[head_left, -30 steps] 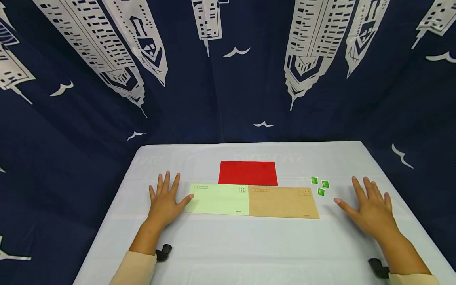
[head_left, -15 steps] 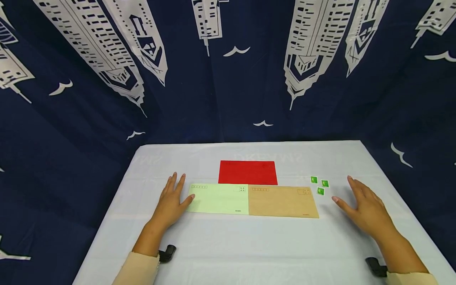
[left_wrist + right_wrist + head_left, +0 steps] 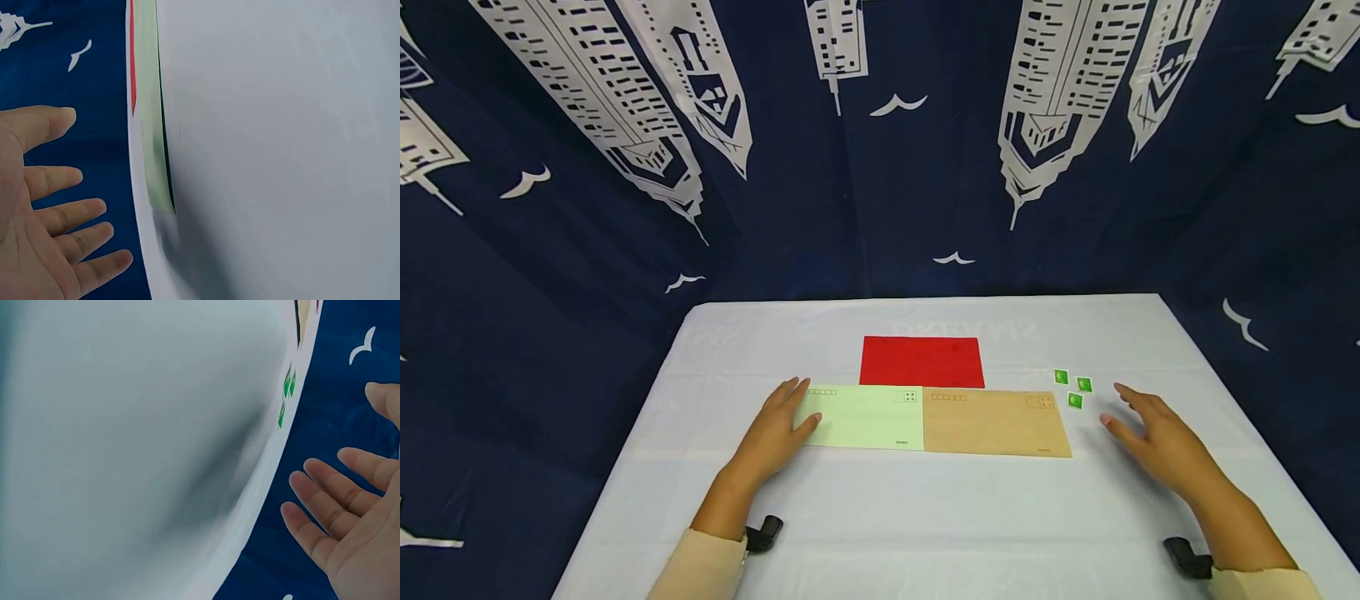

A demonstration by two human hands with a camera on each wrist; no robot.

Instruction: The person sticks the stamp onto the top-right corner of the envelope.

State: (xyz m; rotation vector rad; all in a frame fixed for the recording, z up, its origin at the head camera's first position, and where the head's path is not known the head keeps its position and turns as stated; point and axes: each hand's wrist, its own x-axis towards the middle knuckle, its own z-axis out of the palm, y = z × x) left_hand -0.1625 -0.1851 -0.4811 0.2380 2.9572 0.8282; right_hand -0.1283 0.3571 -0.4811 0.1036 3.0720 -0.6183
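A light green envelope and a tan envelope lie side by side on the white table. Behind them is a red envelope-sized sheet. Three small green stamps sit right of the tan envelope. My left hand hovers over the green envelope's left end, holding nothing; in the left wrist view its fingers are spread and apart from the paper. To the right of the stamps, my right hand is raised with relaxed fingers, and its palm is bare in the right wrist view.
The white table ends at a back edge against a dark blue cloth printed with buildings and birds. A black wrist camera is on the left wrist, another black camera on the right.
My left hand has moved right, further over the green envelope, with its fingers drawn closer together. My right hand's fingers have shifted left and bunched. Envelopes and stamps have stayed put.
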